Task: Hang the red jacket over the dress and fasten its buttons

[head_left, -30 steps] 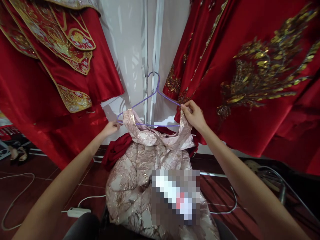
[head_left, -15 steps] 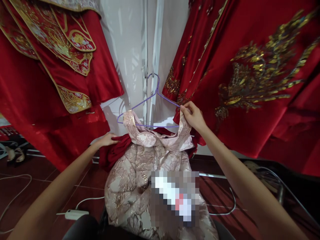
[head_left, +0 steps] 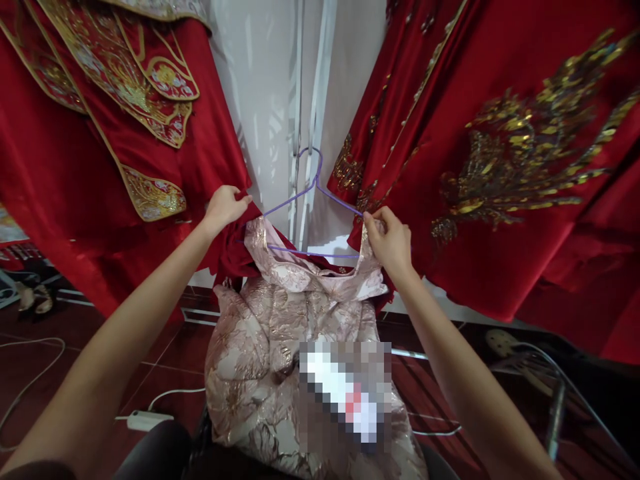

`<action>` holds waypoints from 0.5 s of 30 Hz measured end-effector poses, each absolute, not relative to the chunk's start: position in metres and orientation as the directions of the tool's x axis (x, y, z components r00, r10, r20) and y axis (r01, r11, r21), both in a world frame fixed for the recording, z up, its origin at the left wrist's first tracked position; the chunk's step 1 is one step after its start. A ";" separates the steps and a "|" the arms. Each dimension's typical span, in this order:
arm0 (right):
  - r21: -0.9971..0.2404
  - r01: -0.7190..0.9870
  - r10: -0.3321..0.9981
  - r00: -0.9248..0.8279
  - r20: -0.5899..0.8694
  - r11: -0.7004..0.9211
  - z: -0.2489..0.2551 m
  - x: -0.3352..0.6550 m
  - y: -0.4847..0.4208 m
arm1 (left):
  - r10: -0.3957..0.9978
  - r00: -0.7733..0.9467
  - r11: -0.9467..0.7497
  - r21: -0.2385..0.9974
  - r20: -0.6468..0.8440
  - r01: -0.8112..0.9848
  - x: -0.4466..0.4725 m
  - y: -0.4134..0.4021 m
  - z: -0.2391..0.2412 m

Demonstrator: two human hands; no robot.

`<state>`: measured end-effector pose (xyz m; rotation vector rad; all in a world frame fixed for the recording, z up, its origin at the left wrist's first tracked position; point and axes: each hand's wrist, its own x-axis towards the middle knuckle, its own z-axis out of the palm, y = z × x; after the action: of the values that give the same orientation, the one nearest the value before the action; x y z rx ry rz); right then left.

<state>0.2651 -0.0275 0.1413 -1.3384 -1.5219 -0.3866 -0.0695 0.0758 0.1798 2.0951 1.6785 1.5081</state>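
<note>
A pale pink brocade dress [head_left: 280, 333] hangs by its shoulders from a purple wire hanger [head_left: 310, 193], in front of a white wall. My right hand [head_left: 387, 240] is closed on the hanger's right end and the dress shoulder there. My left hand [head_left: 225, 205] is closed on a fold of dark red cloth [head_left: 235, 257], lifted up beside the hanger's left end. The red cloth runs down behind the pink dress.
Red embroidered gowns hang at left [head_left: 100, 147] and right [head_left: 500, 167]. A white power strip [head_left: 145, 420] and cables lie on the dark red tiled floor. A black metal frame [head_left: 555, 407] stands at lower right. Shoes [head_left: 30, 300] sit at far left.
My left hand let go of the hanger's left end, dropped to the dark red cloth, gripped it and raised it to the hanger's height. My right hand stayed put.
</note>
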 end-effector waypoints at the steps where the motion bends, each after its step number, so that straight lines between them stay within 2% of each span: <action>1: -0.353 0.882 0.524 0.149 0.839 0.314 0.143 0.262 -0.031 | 0.771 -0.051 -0.408 0.553 0.635 0.726 -0.063 0.069 0.183; 4: -0.331 0.901 0.509 0.153 0.847 0.281 0.146 0.253 -0.039 | 0.745 -0.008 -0.470 0.533 0.667 0.704 -0.048 0.054 0.183; 11: -0.360 0.894 0.528 0.177 0.831 0.267 0.138 0.231 -0.046 | 0.585 0.130 -0.732 0.452 0.801 0.509 0.017 0.028 0.191; 13: -0.352 0.897 0.510 0.179 0.841 0.266 0.136 0.231 -0.045 | 0.587 0.177 -0.750 0.448 0.790 0.486 0.032 0.023 0.192; 15: -0.348 0.897 0.519 0.167 0.838 0.274 0.140 0.239 -0.040 | 0.641 0.225 -0.709 0.455 0.734 0.538 0.033 0.024 0.191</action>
<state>0.2389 -0.0401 0.1396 -1.3824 -1.4905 -0.4510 0.0328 0.0239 0.1913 2.3753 1.1485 1.5054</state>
